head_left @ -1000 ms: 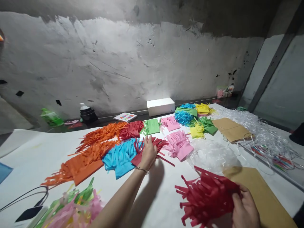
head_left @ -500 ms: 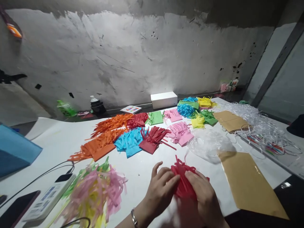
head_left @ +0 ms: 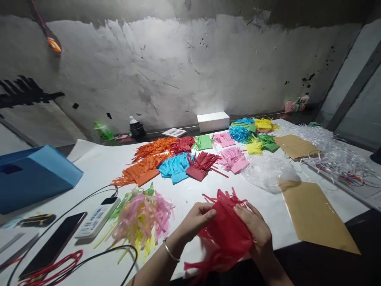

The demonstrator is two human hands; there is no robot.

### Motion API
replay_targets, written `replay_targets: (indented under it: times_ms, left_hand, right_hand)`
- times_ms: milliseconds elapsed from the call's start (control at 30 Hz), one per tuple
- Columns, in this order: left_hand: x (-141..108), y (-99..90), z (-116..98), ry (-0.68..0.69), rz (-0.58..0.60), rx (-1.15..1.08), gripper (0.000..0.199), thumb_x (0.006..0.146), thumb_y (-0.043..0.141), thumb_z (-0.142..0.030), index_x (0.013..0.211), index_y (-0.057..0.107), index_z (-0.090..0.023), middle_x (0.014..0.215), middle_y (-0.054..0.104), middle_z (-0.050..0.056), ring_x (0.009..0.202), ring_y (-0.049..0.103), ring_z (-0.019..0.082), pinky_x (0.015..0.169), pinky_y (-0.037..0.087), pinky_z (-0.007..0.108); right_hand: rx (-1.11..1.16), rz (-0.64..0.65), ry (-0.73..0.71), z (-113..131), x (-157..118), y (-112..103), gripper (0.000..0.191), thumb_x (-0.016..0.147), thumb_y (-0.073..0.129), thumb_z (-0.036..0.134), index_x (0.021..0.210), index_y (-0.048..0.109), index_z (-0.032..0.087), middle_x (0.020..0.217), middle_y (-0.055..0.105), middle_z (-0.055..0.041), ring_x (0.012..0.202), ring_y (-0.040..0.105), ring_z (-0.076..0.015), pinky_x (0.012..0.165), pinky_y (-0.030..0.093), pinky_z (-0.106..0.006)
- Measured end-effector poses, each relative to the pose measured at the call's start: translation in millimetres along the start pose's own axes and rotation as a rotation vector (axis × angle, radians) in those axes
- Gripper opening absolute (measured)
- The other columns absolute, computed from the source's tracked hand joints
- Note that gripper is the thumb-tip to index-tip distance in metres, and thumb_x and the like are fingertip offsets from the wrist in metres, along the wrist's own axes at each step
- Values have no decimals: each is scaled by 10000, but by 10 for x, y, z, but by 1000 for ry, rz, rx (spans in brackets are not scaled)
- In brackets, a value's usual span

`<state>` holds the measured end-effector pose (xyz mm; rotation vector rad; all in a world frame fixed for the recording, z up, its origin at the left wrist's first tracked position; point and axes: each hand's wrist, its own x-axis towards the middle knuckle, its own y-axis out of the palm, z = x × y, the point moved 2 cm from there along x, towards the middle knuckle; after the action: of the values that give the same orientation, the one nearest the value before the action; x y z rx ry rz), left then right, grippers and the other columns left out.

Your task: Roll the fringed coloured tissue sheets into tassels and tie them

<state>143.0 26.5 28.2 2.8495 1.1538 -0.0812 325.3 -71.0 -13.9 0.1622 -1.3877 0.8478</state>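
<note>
Between my two hands is a red fringed tissue-paper piece, its plain middle facing up and its cut strips sticking out at the far side and hanging at the near side. My left hand grips its left edge, thumb on top. On the right edge my right hand is closed, with its fingers over the paper. Left of my hands lies a loose bunch of pink, yellow and green paper strips. Beyond them is a dark red fringed piece, beside a blue fringed piece and a pink one.
At right are a brown envelope, a clear plastic bag and tangled white string. A white power bank, a phone and a blue box stand at left. A white box is by the wall.
The red paper, bunched under both hands before, is now spread and tilted, with its flat middle showing and strips trailing toward me. The view has turned left.
</note>
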Motion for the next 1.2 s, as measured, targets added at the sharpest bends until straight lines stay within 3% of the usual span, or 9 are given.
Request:
replay_targets:
  times_ms: [200,333,467,600,733,900,1000,1100,1200]
  left_hand:
    - [-115,455,355,-194,131,-331,804,854,324,-813,904,741,-128,682,687,90,646,647,208,618,484,299]
    - [-192,773,563,-411,372,-661,621,755,577,-691,955,725,-122,902,726,124,889,683,261,788,493,347]
    - [-112,785,608,-379,281,-611,278,687,699,-400,800,663,-148,687,622,22,630,627,145,760,508,335]
    - [-50,442,519,-361,187,-452,274,657,739,-370,735,618,-137,570,567,-6,456,548,104,531,485,259]
    - [-183,-270,366,-304,-62,-235,377,666,756,-314,986,642,-150,668,635,-8,434,536,81,488,483,234]
    - [-553,-931,224,-128,-556,132,451,741,717,-359,1142,603,-186,1118,687,114,1062,657,299,904,554,472]
    - [-691,-671,234,61,-635,420,429,804,668,-304,1220,602,-226,1356,597,108,1352,466,315,1147,365,535]
    - [-651,-18,411,264,-125,966,483,900,564,-189,1376,544,-266,1438,576,87,1361,484,263,1155,391,479]
    - [-573,367,706,240,70,1231,798,884,671,-362,1558,285,-180,1601,358,144,1481,312,321,1184,345,514]
  right_hand:
    - [-68,31,23,-120,-97,-18,436,963,451,145,1391,529,160,1158,736,-111,1115,689,-241,1028,522,-495]
    - [-102,66,-26,-323,-77,-48,419,1002,395,248,1385,532,147,1141,742,-119,1100,697,-239,989,555,-485]
    - [-203,91,-71,-636,26,-358,420,1005,391,195,1400,526,148,1168,735,-121,1151,674,-230,1054,507,-490]
    - [-346,136,-90,-728,36,-618,493,952,368,32,1410,523,125,1356,625,-159,1321,542,-259,1119,435,-518]
    - [-369,367,-196,-451,-219,-280,483,914,341,-19,1309,606,67,1349,632,-155,1347,511,-261,1132,419,-478]
    - [-289,449,-86,-69,-616,347,415,882,435,32,1211,679,98,1223,716,-108,1188,630,-231,1070,449,-396]
    - [-270,475,-13,28,-712,515,409,839,479,41,1184,694,89,1143,743,-126,1069,677,-244,1032,447,-407]
    - [-250,534,37,67,-695,544,397,812,526,65,1162,707,110,1141,746,-115,1032,682,-246,1033,431,-406]
    - [-242,608,70,77,-627,495,467,783,567,118,1238,671,144,1285,687,-91,1171,622,-258,1067,407,-411]
